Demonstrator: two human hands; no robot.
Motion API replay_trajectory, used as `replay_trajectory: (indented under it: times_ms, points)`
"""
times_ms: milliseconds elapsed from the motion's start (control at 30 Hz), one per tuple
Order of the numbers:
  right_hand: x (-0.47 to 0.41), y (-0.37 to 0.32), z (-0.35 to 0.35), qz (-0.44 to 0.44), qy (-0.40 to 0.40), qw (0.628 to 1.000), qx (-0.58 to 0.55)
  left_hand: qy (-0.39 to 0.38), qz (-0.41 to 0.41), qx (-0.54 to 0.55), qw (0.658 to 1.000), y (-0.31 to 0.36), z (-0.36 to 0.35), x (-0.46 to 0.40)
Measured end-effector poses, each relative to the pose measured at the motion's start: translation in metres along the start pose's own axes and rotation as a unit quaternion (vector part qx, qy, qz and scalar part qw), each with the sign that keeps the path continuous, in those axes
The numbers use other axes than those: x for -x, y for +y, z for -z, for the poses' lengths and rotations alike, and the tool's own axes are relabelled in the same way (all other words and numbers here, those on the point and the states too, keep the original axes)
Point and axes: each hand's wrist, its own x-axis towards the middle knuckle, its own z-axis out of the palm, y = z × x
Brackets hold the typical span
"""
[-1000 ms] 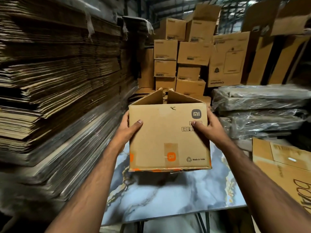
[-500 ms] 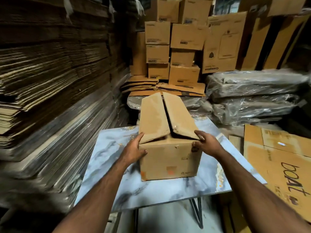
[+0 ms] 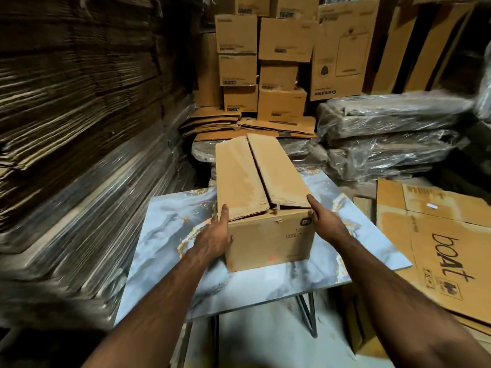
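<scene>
A brown cardboard box [image 3: 268, 240] with a small logo near its front top right corner stands on a marble-patterned table [image 3: 170, 219]. Its two long top flaps [image 3: 255, 173] lie folded down with a seam between them. My left hand [image 3: 215, 236] lies flat against the box's left front corner, fingers straight, thumb on the front face. My right hand [image 3: 325, 224] presses the right front corner, its index finger stretched along the right flap's edge.
Tall stacks of flattened cardboard [image 3: 79, 115] fill the left side. Closed cartons [image 3: 263, 57] are piled behind the table. Plastic-wrapped bundles [image 3: 385, 139] lie at the right, and a flat sheet marked "boAt" [image 3: 449, 251] leans by the table's right edge.
The box went from held up in the air to standing on the table. Its flaps, open a second ago, now lie folded down, and both hands shifted to its front corners.
</scene>
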Motion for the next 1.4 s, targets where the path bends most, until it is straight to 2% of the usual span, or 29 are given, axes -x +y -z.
replay_trajectory:
  times_ms: [100, 167, 233, 367, 467, 500, 600, 667, 767, 867, 1000, 1067, 1333, 1400]
  points:
    - [0.014, -0.003, -0.01, 0.006, 0.021, 0.995, -0.093, -0.008, 0.022, -0.001, 1.0, 0.0, -0.001, 0.003]
    - [0.028, 0.002, -0.017, -0.031, 0.04, 0.985, -0.163, -0.003, 0.028, 0.003, 1.0, 0.0, 0.001, 0.007]
    - [0.043, 0.005, -0.024, -0.08, 0.058, 0.972, -0.215, 0.042, 0.02, -0.013, 0.999, 0.006, 0.004, 0.013]
    - [0.056, 0.014, -0.043, -0.163, 0.085, 0.95, -0.253, 0.168, -0.044, -0.027, 0.985, 0.043, 0.005, 0.017]
    - [0.05, 0.026, -0.055, -0.194, 0.064, 0.932, -0.301, 0.203, -0.141, -0.041, 0.968, 0.077, 0.013, 0.013]
    - [0.045, 0.031, -0.057, -0.212, 0.055, 0.913, -0.343, 0.195, -0.168, -0.056, 0.965, 0.085, 0.015, 0.008]
    - [0.039, 0.036, -0.054, -0.313, 0.01, 0.823, -0.475, 0.167, -0.196, -0.104, 0.961, 0.101, 0.021, -0.009]
    - [0.035, 0.043, -0.056, -0.341, -0.015, 0.786, -0.515, 0.148, -0.196, -0.132, 0.96, 0.112, 0.024, -0.026]
    - [0.029, 0.052, -0.062, -0.356, -0.028, 0.737, -0.574, 0.06, -0.177, -0.212, 0.959, 0.111, 0.015, -0.053]
    - [0.024, 0.058, -0.068, -0.376, -0.028, 0.728, -0.572, -0.01, -0.137, -0.192, 0.972, 0.087, -0.008, -0.06]
    - [0.022, 0.063, -0.079, -0.397, -0.036, 0.723, -0.564, 0.01, -0.13, -0.201, 0.971, 0.066, -0.013, -0.059]
    - [0.021, 0.059, -0.086, -0.404, -0.046, 0.704, -0.582, 0.015, -0.129, -0.194, 0.972, 0.06, -0.008, -0.058]
    - [0.024, 0.016, -0.107, -0.358, -0.115, 0.636, -0.674, 0.027, -0.107, -0.096, 0.989, 0.028, 0.012, -0.045]
    - [0.021, 0.002, -0.1, -0.335, -0.123, 0.636, -0.684, 0.043, -0.078, -0.06, 0.994, 0.016, 0.018, -0.038]
